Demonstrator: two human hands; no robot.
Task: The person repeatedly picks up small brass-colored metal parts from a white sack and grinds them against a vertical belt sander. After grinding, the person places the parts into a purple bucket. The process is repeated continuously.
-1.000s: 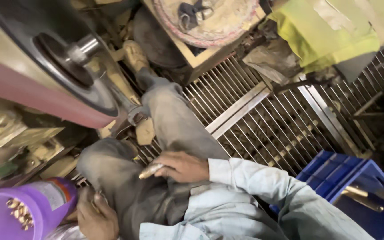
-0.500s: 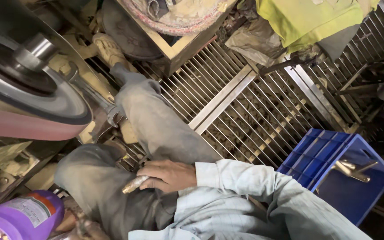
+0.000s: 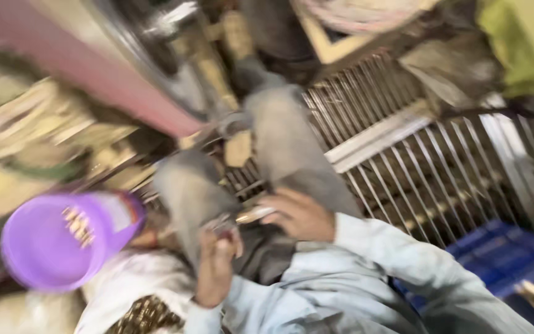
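The person sits low, knees up. The left hand is curled around something small and shiny; the blur hides what it is. The right hand rests on the thigh and pinches a thin pale stick in its fingers. Just beside the left knee is a purple tub with small bits inside. Farther off lies a metal floor grate. A dropped stick could slip through its gaps.

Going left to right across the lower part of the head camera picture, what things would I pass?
Purple bucket → left hand → right hand holding a small metal piece → blue crate.
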